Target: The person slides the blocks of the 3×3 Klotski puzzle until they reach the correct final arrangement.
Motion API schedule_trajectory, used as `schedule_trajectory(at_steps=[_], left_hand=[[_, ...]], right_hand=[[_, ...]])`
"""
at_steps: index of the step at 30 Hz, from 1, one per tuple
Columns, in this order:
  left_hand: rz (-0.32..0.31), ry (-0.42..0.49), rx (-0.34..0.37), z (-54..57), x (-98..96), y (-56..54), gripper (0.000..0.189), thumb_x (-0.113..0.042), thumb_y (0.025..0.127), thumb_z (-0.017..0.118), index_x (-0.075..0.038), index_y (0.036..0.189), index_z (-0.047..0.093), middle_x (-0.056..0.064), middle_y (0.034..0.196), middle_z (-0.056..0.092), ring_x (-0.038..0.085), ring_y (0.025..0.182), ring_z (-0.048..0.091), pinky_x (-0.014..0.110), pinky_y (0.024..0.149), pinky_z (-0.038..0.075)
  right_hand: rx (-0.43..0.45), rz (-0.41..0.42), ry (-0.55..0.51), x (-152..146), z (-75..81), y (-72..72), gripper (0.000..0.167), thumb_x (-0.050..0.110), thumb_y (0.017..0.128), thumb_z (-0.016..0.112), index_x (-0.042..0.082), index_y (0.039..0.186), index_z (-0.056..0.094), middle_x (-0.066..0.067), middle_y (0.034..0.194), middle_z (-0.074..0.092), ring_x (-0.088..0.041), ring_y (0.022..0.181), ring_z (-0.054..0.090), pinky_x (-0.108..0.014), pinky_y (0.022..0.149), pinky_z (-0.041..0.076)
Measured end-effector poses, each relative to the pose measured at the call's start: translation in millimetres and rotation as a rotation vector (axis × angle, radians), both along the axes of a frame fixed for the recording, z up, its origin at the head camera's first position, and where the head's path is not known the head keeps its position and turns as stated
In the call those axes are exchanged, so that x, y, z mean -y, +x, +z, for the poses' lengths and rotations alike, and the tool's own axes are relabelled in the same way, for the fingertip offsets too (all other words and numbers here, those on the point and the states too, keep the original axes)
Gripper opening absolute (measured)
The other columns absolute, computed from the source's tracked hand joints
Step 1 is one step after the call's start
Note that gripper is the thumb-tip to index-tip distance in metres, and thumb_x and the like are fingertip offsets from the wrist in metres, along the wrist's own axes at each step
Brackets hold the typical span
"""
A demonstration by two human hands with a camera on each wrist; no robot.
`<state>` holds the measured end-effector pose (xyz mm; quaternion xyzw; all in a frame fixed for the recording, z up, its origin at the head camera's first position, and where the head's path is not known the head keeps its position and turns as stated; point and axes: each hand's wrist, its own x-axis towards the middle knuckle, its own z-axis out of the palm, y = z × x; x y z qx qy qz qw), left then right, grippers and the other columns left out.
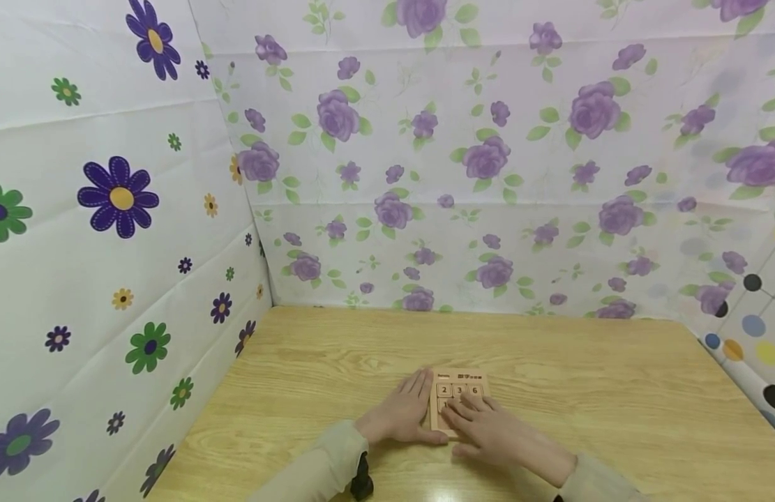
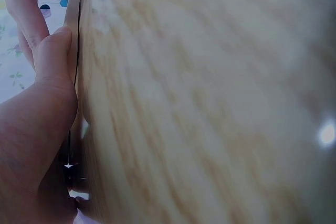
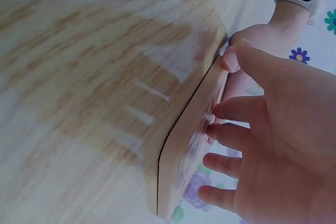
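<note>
A small wooden number slide puzzle (image 1: 434, 420) lies flat on the table. Its top row shows number tiles (image 1: 459, 390) reading 2, 3 and 6, while the lower tiles are largely hidden by fingers. My left hand (image 1: 402, 414) rests along the puzzle's left side, fingers straight and pointing away, thumb at the near edge. In the left wrist view, the thumb (image 2: 55, 56) lies against the board's side (image 2: 74, 19). Over the tiles my right hand (image 1: 495, 432) is spread, palm down; in the right wrist view its extended fingertips (image 3: 212, 129) are at the board's face.
The wood-grain table (image 1: 337, 348) extends around the puzzle on all sides. A purple-flowered cloth (image 1: 437, 237) hangs behind it, and a daisy-patterned cloth (image 1: 192, 307) stands along the left. A dotted cloth (image 1: 745, 355) borders the right side. Dark straps (image 1: 362, 477) show at the cuffs.
</note>
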<state>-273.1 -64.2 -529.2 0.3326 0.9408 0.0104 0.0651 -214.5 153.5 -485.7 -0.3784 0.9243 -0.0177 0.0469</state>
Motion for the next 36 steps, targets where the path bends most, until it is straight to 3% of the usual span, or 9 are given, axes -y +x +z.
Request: schedule_trajectory(at_steps=[36], left_hand=[[0.002,0.002,-0.030,0.6,-0.6,3.0,0.123,-0.087,0.076,0.038,0.002,0.154,0.004,0.021,0.162,0.005,0.031,0.151,0.009,0.041,0.123,0.016]], right_hand=[[0.006,-0.013,0.037,-2,-1.9,14.1,0.070,0.059,0.094,0.043,0.019,0.150,0.037,-0.005,0.156,0.036,-0.036,0.144,0.030,-0.059,0.114,0.030]])
